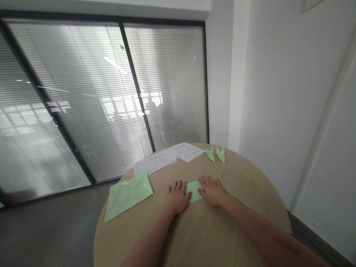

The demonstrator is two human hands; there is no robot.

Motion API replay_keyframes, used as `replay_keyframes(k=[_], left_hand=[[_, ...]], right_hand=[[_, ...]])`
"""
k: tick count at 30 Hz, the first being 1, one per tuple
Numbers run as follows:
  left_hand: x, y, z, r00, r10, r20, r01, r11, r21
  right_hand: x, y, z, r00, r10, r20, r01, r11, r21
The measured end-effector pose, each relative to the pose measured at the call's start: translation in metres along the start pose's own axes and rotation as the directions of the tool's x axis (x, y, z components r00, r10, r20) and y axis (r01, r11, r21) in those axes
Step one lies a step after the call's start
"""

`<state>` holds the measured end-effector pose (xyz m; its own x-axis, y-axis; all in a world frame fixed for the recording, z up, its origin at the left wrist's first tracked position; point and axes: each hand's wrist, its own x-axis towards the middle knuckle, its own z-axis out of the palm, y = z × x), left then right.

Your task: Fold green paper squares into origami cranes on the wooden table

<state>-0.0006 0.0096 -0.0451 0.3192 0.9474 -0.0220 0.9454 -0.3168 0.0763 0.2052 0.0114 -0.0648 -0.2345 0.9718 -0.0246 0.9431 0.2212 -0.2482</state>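
Two bare hands are shown, the left hand [178, 201] and the right hand [214, 193], each joined to an uncovered forearm. The left forearm [154, 235] and the right forearm [256, 224] are narrowed at the wrist, broadened below, and cut off by the picture's lower edge. The fingers [176, 185] are rounded at their tips; finer markings cannot be made out.

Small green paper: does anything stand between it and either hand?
Nothing visible: the left hand and right hand each partly cover the small paper. The larger sheet lies apart, beyond the left hand.
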Motion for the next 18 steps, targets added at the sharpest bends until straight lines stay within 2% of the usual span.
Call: replay_keyframes(k=[4, 10, 18], left_hand=[[-0.002, -0.007, -0.006, 0.998, -0.041, 0.040, 0.040, 0.999, 0.025], [-0.003, -0.009, -0.008, 0.997, -0.049, 0.051, 0.048, 0.999, 0.023], [-0.004, -0.007, -0.011, 0.997, -0.042, 0.062, 0.041, 0.999, 0.011]], right_hand=[[-0.005, 0.011, -0.009, 0.996, 0.011, 0.083, -0.010, 1.000, -0.016], [-0.010, 0.036, -0.025, 0.979, -0.092, 0.179, 0.089, 0.996, 0.027], [-0.011, 0.066, -0.038, 0.982, 0.012, 0.190, -0.034, 0.993, 0.113]])
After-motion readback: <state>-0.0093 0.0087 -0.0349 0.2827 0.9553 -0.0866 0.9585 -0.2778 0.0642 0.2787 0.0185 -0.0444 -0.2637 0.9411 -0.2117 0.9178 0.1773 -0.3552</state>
